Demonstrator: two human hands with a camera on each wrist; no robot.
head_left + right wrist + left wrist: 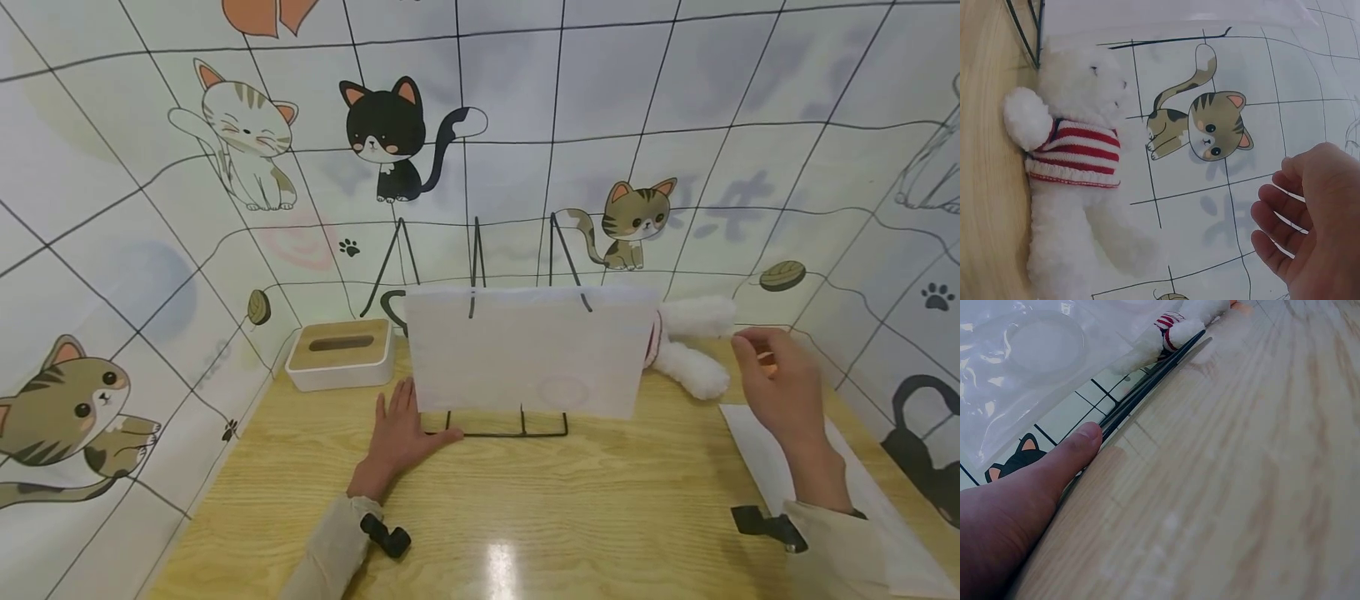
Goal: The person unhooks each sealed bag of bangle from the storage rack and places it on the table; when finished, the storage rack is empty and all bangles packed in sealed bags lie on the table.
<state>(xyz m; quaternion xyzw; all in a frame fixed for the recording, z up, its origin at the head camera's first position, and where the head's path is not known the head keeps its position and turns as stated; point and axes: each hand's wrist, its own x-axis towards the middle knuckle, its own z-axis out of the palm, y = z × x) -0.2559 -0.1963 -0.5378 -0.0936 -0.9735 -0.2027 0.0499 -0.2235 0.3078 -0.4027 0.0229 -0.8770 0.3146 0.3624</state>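
Observation:
A whitish, glossy plastic sheet (525,350) with a faint ring on it leans on a black wire rack (495,434) whose three pointed uprights rise behind it. My left hand (397,433) rests at the rack's left end, fingers extended beside the sheet's edge and thumb along the front base wire. The left wrist view shows that thumb (1085,440) touching the dark wire. My right hand (783,383) is raised at the right, its fingers loosely curled with nothing in them. Nearest to it lies a white plush toy (1079,150) in a red-striped sweater, partly hidden behind the sheet in the head view.
A white tissue box (341,379) with a wooden lid stands at the back left. White paper (855,483) lies on the wooden table (585,508) under my right arm. Cloth walls (510,100) printed with cats close in the back and sides.

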